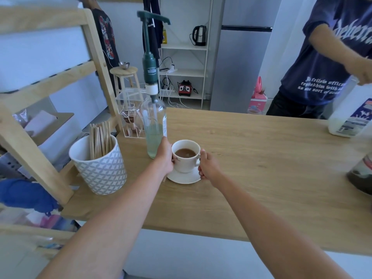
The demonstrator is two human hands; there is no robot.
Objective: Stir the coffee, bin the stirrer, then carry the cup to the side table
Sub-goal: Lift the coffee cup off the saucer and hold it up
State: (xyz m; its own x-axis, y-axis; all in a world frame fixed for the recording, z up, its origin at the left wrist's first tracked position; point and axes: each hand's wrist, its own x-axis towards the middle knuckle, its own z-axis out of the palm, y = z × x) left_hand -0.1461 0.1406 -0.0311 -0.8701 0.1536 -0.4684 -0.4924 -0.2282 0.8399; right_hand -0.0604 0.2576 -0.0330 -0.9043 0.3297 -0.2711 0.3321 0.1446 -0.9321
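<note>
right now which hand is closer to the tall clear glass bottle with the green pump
Left. The left hand sits against the tall clear glass bottle with the green pump, on the white coffee cup's left side. The right hand is beyond the cup, at its handle.

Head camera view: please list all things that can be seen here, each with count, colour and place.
cup: 1, white, with brown coffee, on the saucer
saucer: 1, white, on the table
table: 1, light wood
syrup bottle: 1, clear with green pump, behind the cup on the left
stirrer pot: 1, white and grey pattern, holds wooden sticks, table's left end
milk jug: 1, white, far right
kettle: 1, black and steel, top shelf
other person: 1, dark blue T-shirt, across the table
left hand: against the cup's left side
right hand: at the cup's handle
</note>
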